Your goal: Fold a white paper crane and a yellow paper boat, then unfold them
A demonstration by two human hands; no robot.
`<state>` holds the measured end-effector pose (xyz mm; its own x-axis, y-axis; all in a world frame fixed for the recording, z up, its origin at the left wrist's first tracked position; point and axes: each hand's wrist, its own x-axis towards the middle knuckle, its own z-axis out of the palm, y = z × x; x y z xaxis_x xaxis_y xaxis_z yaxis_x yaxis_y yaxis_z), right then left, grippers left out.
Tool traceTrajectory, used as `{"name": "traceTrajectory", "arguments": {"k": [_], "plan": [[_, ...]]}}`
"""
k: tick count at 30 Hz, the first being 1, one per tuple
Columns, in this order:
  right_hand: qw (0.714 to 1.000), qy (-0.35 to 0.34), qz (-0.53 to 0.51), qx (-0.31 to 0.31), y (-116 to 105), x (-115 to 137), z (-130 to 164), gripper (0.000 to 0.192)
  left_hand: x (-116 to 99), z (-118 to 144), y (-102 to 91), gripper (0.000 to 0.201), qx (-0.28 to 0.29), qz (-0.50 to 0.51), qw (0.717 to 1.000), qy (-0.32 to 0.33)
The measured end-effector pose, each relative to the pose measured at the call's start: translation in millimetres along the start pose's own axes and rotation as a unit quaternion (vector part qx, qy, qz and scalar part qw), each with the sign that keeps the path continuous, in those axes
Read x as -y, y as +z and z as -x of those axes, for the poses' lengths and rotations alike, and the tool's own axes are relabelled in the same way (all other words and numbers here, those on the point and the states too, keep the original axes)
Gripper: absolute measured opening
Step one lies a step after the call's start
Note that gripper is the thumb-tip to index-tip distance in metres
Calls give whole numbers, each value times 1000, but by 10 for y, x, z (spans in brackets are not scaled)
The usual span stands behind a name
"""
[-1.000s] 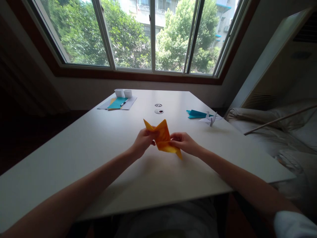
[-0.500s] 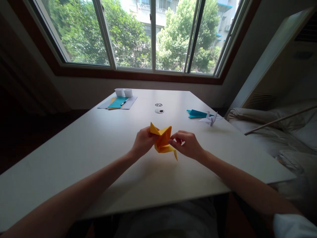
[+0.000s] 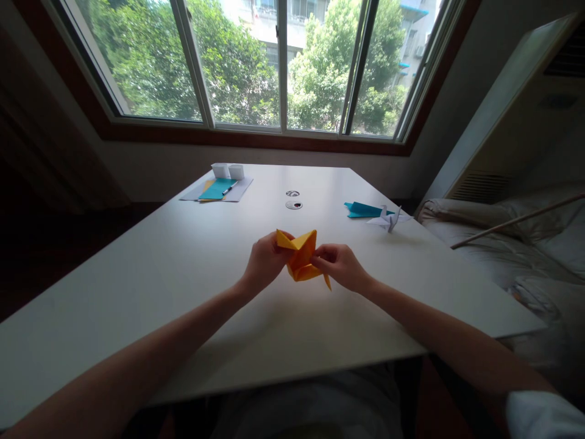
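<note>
A yellow-orange origami crane (image 3: 301, 259) is held up above the white table, its folds spread and a thin pointed end hanging at the lower right. My left hand (image 3: 266, 259) is closed on its left side, with the fingertips partly behind the paper. My right hand (image 3: 342, 264) pinches the paper at the crane's right edge, thumb and fingers together. Part of the thin point lies behind the right hand.
On the white table (image 3: 159, 292), a white paper crane (image 3: 387, 219) stands beside a folded blue paper piece (image 3: 364, 210) at right. Far left are coloured sheets (image 3: 217, 189), a pen (image 3: 230, 188) and white boxes (image 3: 236, 172). Two round discs (image 3: 294, 205) lie mid-table.
My right hand has closed its fingers on the crane's right edge. The thin hanging point has shifted slightly up and right, and the crane has tilted a little.
</note>
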<state>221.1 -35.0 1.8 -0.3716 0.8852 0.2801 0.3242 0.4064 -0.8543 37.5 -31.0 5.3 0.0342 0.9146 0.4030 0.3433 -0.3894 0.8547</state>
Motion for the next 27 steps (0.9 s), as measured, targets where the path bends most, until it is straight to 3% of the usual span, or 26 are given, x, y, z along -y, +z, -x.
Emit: {"name": "traceTrajectory", "arguments": {"k": [5, 12, 17, 21, 27], "plan": [[986, 43, -158, 13, 26, -21, -32, 23, -59, 17, -34, 15, -5, -125, 992, 25], [983, 27, -182, -2, 18, 29, -19, 23, -33, 20, -41, 17, -10, -181, 982, 45], [984, -18, -177, -6, -9, 81, 12, 17, 5, -18, -80, 19, -28, -175, 984, 28], [983, -35, -174, -43, -42, 106, 24, 16, 80, -81, -118, 19, -39, -170, 985, 6], [958, 39, -269, -89, -104, -1, -54, 12, 231, -158, -169, 19, -54, -90, 994, -35]]}}
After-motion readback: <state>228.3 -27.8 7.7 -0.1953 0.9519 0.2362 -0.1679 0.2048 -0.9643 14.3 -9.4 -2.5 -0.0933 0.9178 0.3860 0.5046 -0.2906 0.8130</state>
